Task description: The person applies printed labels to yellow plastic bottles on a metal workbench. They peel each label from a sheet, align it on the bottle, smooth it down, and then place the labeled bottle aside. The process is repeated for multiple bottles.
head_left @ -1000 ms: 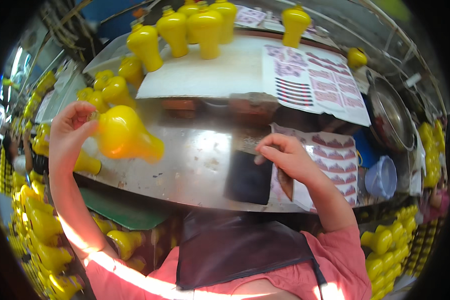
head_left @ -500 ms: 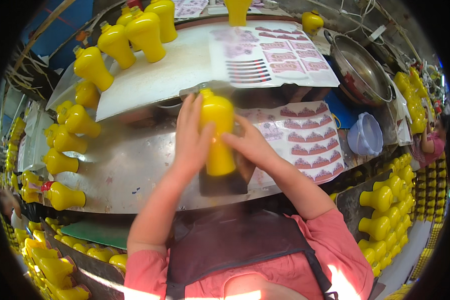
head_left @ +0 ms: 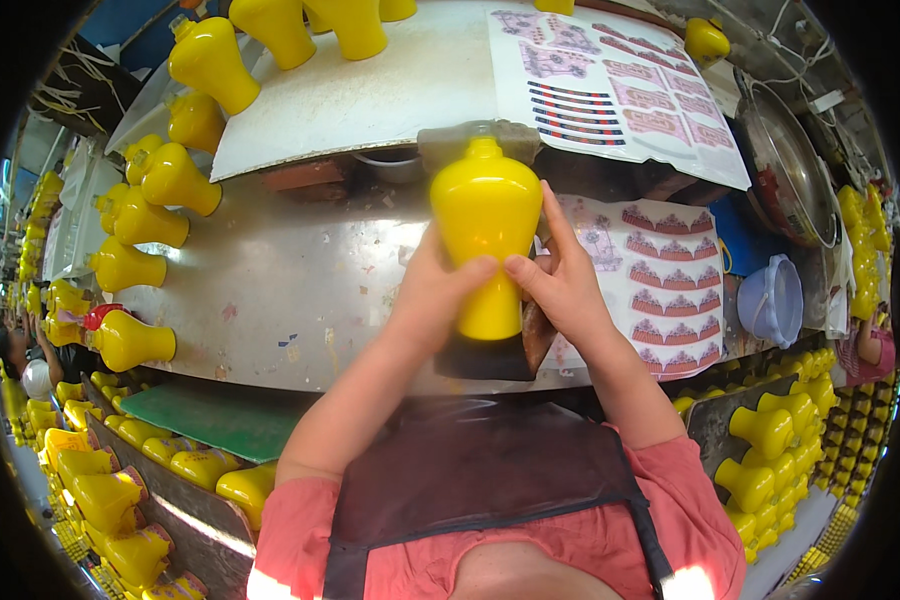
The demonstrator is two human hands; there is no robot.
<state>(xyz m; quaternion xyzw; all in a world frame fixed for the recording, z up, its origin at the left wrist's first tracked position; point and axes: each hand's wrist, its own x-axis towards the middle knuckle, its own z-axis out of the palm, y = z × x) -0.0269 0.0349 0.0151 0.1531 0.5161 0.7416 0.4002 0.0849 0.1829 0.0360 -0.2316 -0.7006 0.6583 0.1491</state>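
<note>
A glossy yellow bottle (head_left: 486,215) with a narrow neck and wide shoulders lies between my hands, its neck pointing away from me. My left hand (head_left: 432,285) grips its left side, the thumb lying across the lower body. On the other side my right hand (head_left: 567,275) holds it too, index finger stretched along the shoulder and thumb tip near the left one. Beneath the bottle is a dark block-like rest (head_left: 485,358), mostly hidden. A brownish-grey pad (head_left: 435,148) sits behind the neck.
Printed decal sheets lie at the right (head_left: 670,290) and on the raised white board (head_left: 620,90). Several yellow bottles (head_left: 135,340) line the table's left side. A lilac bucket (head_left: 770,300) and a metal pan (head_left: 795,160) stand at right. Crates of bottles (head_left: 760,430) flank me.
My left hand has slid down from beside the neck to the bottle's lower body. The bottle now faces me more squarely. The whole view has shifted slightly.
</note>
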